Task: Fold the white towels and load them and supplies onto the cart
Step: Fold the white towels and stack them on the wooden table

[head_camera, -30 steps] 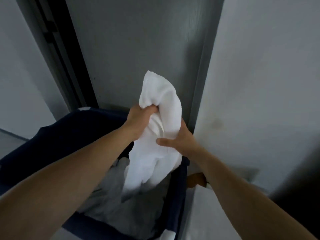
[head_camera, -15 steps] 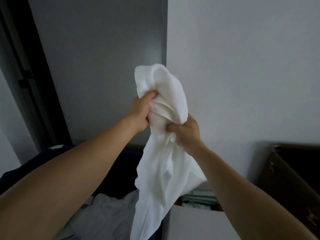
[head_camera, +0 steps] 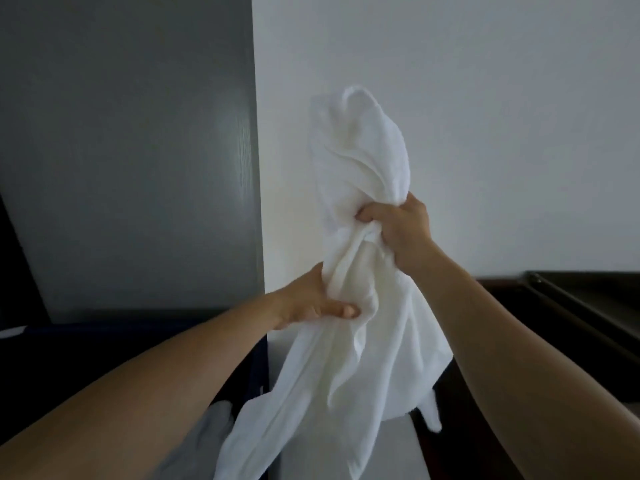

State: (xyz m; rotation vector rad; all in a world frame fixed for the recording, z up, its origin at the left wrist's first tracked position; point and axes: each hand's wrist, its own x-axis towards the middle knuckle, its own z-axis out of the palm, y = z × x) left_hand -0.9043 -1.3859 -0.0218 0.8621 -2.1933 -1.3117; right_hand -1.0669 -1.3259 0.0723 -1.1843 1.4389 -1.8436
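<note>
two grips — left grip (head_camera: 306,303), right grip (head_camera: 398,227); one white towel (head_camera: 360,161); one navy bin (head_camera: 138,341).

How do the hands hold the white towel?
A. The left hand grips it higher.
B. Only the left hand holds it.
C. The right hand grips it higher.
C: the right hand grips the white towel just under its bunched top, and the left hand grips it lower down.

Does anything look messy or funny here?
Only the white towel: it is bunched and twisted, not folded. The right hand grips it up high, the left hand grips it lower, and its tail dangles down. No tear or stain shows.
</note>
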